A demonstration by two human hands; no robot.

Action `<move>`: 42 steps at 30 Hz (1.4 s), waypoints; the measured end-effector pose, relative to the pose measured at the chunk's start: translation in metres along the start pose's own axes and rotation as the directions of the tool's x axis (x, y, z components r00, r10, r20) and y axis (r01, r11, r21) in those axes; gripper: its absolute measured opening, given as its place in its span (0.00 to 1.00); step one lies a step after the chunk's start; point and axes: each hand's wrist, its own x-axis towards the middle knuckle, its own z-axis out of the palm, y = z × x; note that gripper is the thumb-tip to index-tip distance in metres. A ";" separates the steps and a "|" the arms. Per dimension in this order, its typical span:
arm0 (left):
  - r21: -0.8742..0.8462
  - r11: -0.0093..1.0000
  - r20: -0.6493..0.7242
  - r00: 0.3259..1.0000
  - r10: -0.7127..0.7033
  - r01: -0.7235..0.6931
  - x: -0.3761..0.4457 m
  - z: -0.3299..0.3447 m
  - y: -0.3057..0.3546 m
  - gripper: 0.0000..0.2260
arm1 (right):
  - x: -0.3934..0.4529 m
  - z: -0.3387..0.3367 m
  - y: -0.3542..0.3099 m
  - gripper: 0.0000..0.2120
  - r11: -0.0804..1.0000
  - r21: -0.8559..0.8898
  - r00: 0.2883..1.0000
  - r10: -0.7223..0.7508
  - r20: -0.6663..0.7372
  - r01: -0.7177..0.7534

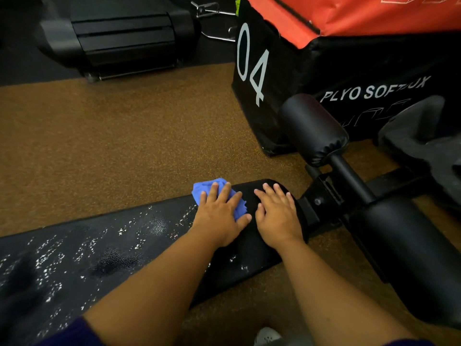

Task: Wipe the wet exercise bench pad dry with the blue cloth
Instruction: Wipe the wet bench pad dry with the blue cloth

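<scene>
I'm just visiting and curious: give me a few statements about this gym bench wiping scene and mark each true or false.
1. The left hand presses the blue cloth on the bench pad. True.
2. The right hand holds a spray bottle. False: it lies flat on the pad, holding nothing.
3. Water droplets cover the pad left of the hands. True.
4. The plyo soft box is marked 07. False: it reads 04.
</scene>
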 end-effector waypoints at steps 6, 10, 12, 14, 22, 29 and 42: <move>0.044 0.997 0.008 0.998 -0.064 0.064 0.006 -0.003 -0.012 0.28 | -0.001 0.000 0.000 0.21 1.000 -0.010 1.000 0.006 -0.008 -0.006; 0.076 0.990 0.015 0.993 -0.121 0.119 0.009 -0.009 -0.015 0.25 | -0.002 0.001 -0.003 0.21 0.999 -0.032 1.000 0.008 -0.010 -0.009; 0.089 0.995 0.005 0.999 -0.049 0.049 0.008 -0.010 -0.004 0.24 | -0.001 0.001 -0.003 0.21 0.999 -0.041 1.000 0.005 -0.013 -0.006; 0.102 0.988 0.015 0.993 0.118 -0.119 0.002 -0.006 0.007 0.24 | -0.001 0.001 -0.003 0.21 0.999 -0.042 1.000 0.003 -0.008 -0.003; -0.046 0.989 -0.033 0.989 -0.145 0.143 0.002 0.001 -0.020 0.39 | 0.000 0.003 -0.002 0.21 0.999 -0.039 1.000 -0.002 -0.020 0.001; 0.114 0.980 0.016 0.987 0.160 -0.160 -0.009 -0.005 -0.005 0.26 | 0.000 0.003 -0.002 0.21 0.999 -0.045 1.000 -0.004 -0.011 0.004; 0.026 0.969 -0.078 0.965 0.249 -0.247 -0.027 0.007 0.011 0.23 | -0.001 0.002 -0.001 0.21 0.999 -0.053 1.000 -0.010 -0.012 0.009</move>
